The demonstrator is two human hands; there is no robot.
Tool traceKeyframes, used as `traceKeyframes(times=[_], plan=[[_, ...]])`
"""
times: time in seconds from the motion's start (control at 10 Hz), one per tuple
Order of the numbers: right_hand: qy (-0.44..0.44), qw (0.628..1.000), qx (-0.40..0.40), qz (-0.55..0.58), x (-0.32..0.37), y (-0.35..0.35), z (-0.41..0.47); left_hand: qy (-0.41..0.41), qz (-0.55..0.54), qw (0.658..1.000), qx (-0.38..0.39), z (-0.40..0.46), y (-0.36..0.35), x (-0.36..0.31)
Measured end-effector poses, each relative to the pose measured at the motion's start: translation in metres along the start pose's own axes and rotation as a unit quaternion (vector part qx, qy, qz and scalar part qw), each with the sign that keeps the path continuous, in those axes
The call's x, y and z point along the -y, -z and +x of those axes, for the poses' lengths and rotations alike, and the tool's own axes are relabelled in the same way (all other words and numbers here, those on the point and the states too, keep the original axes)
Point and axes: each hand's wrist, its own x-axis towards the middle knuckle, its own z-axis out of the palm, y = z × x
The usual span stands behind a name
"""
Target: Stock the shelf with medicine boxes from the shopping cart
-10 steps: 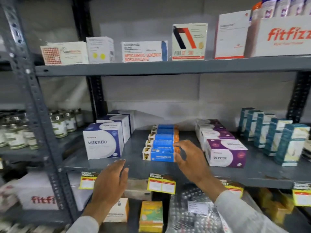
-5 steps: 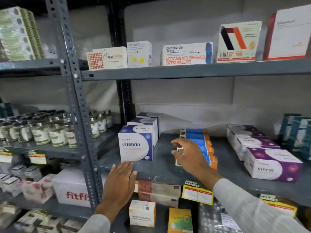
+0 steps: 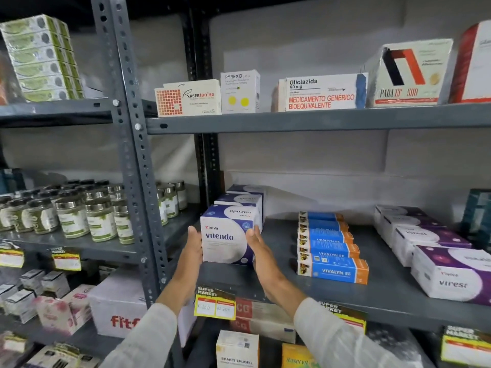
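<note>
Center frame, lower half: both hands bracket the front Vitendo box point(image 3: 225, 235), a white/purple carton standing upright on the grey metal shelf point(image 3: 332, 293), just back from the shelf's front edge. Left hand point(image 3: 192, 248) lies flat against the box's left side, fingers straight and pointing up; right hand point(image 3: 259, 248) is pressed to its right side the same way, palms facing each other w/ the box between them. Fingers are extended, not curled round; box bottom looks to sit on the shelf, so whether it's gripped or only squared up can't be told. Behind it, 2 more Vitendo boxes point(image 3: 240, 199) run in a row toward the back wall. Right of center, a row of 5 blue/orange Vivalyn EF boxes point(image 3: 332, 270) lies flat, well apart from the hands. Far right, white/purple Viresr boxes point(image 3: 449, 277) in another row. Upper shelf, center to right: Rasertan 50 box point(image 3: 188, 98), Pyrexol box point(image 3: 240, 91), Gliclazida box point(image 3: 321, 92), Para box point(image 3: 409, 73). Left of frame, next bay: jars w/ green labels point(image 3: 71, 216) crowd the middle shelf. Yellow price tag point(image 3: 215, 304) hangs on the shelf edge below the wrists. Pale sleeves point(image 3: 340, 338) cover both forearms at bottom of frame. No cart in view.
</note>
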Motion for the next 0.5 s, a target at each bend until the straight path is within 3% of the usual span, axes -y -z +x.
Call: traceKeyframes(times=[0.3, 0.5], plan=[[0.009, 1.000, -0.010, -0.006, -0.0058, -0.0087, 0.0036, 0.025, -0.021, 0.999, -0.008, 0.0109, 0.0089, 0.0098], [0.016, 0.999, -0.020, -0.046, 0.0029, -0.0037, -0.0049, -0.004, 0.006, 1.000, -0.028, 0.0049, 0.0052, 0.0038]])
